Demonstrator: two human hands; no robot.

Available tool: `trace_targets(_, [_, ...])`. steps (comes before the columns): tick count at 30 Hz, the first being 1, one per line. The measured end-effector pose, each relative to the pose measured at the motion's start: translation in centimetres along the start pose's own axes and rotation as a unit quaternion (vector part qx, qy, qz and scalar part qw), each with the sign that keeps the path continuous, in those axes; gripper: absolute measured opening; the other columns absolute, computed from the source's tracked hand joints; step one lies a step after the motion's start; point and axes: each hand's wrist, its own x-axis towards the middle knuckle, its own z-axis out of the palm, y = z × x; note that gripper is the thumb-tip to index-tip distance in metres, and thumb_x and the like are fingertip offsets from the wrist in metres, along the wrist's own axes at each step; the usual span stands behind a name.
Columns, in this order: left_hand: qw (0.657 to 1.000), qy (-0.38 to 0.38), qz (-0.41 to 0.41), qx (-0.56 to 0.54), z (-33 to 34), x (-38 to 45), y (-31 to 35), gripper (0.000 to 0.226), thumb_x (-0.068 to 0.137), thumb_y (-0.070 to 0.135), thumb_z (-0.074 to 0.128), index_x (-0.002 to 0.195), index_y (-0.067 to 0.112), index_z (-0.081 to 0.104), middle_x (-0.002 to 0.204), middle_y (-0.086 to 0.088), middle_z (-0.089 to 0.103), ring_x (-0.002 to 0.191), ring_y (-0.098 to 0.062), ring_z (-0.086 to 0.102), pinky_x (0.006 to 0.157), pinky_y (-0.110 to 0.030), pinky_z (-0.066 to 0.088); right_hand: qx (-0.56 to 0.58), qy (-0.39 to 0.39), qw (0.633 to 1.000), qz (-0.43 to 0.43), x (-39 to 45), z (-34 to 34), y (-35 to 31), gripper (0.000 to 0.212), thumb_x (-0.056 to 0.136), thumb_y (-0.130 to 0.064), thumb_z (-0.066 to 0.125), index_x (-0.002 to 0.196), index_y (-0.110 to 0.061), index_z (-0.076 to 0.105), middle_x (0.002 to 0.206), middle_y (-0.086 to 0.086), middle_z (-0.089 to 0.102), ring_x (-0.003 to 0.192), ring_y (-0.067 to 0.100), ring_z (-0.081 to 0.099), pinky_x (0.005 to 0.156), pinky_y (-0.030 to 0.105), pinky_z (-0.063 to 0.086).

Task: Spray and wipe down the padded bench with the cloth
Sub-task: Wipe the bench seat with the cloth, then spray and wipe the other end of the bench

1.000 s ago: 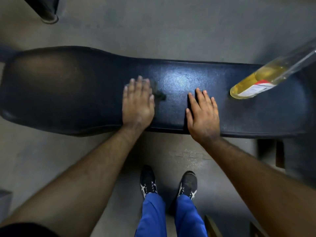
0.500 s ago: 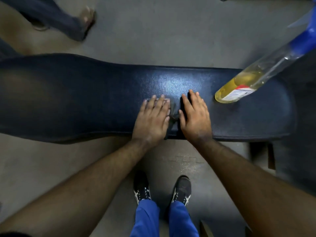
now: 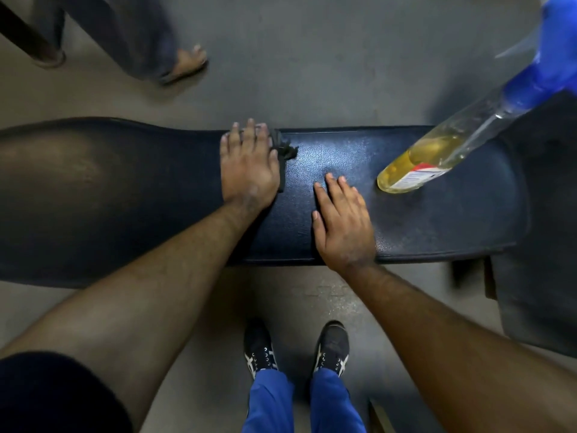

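Observation:
A long dark padded bench (image 3: 452, 214) runs left to right across the view. My left hand (image 3: 246, 167) lies flat near its far edge and presses a dark cloth (image 3: 284, 151), which sticks out from under the hand on the right. My right hand (image 3: 343, 223) rests flat on the pad near the front edge, fingers apart, holding nothing. A clear spray bottle (image 3: 437, 157) with yellow liquid and a blue head stands on the right part of the bench.
Another person's sandalled foot (image 3: 184, 64) and trouser leg stand on the grey floor beyond the bench. A dark metal post (image 3: 28, 39) is at the top left. My own shoes (image 3: 296, 348) are below the bench's front edge. Dark equipment stands at the right.
My left hand has slid the cloth from the front edge toward the far edge. My right hand stays flat on the pad. The other person's foot has stepped further into view.

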Motion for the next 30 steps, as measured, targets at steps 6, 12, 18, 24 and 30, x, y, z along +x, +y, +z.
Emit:
trace_targets(6, [0.999,-0.027,0.044,0.001,-0.8,-0.4,-0.2,0.056,0.100,0.039,0.032,0.150,0.013,0.031,0.157,-0.011,0.030,0.146,-0.033,0.022,0.121,-0.047,0.012,0.019,-0.014,1.000,0.016,0.0,-0.4,0.0,0.050,0.098,-0.029,0.045,0.144,-0.009,0.051,0.155,0.012,0.043,0.146,0.032,0.035,0.120,0.048,0.027])
trace_targets(12, [0.996,-0.021,0.083,-0.006,-1.1,-2.2,-0.8,0.061,0.099,0.043,0.029,0.151,0.012,0.030,0.159,-0.014,0.026,0.147,-0.033,0.020,0.122,-0.047,0.011,0.081,-0.073,0.993,0.051,0.3,-1.5,-0.2,0.057,0.097,-0.036,0.039,0.148,-0.012,0.046,0.160,0.008,0.036,0.151,0.028,0.026,0.124,0.047,0.020])
trace_targets(18, [0.985,0.083,0.094,-0.121,-5.6,-5.6,1.5,0.047,0.093,0.031,0.048,0.133,0.006,0.053,0.140,-0.015,0.053,0.134,-0.031,0.045,0.114,-0.042,0.030,0.212,-0.132,0.961,0.119,0.0,-6.5,-2.2,0.064,0.100,-0.022,0.049,0.158,-0.015,0.023,0.164,0.009,0.026,0.154,0.024,0.018,0.126,0.039,0.017])
trace_targets(24, [0.977,-0.097,0.041,-0.187,-11.4,-8.7,5.8,0.044,0.095,0.035,0.053,0.136,0.017,0.052,0.131,-0.006,0.060,0.121,-0.026,0.055,0.100,-0.037,0.046,0.286,0.039,0.916,0.278,-2.7,-14.5,-2.3,0.044,0.092,-0.039,0.064,0.133,-0.026,0.056,0.126,0.001,0.062,0.111,0.017,0.062,0.100,0.042,0.052])
trace_targets(30, [0.960,-0.206,0.070,-0.178,-15.3,-7.9,10.7,0.059,0.095,0.040,0.055,0.148,0.019,0.037,0.135,-0.006,0.058,0.125,-0.026,0.053,0.102,-0.032,0.042,0.294,0.142,0.861,0.391,-0.2,-20.8,0.7,0.068,0.080,-0.044,0.080,0.136,-0.016,0.054,0.131,0.004,0.061,0.117,0.014,0.059,0.106,0.033,0.045])
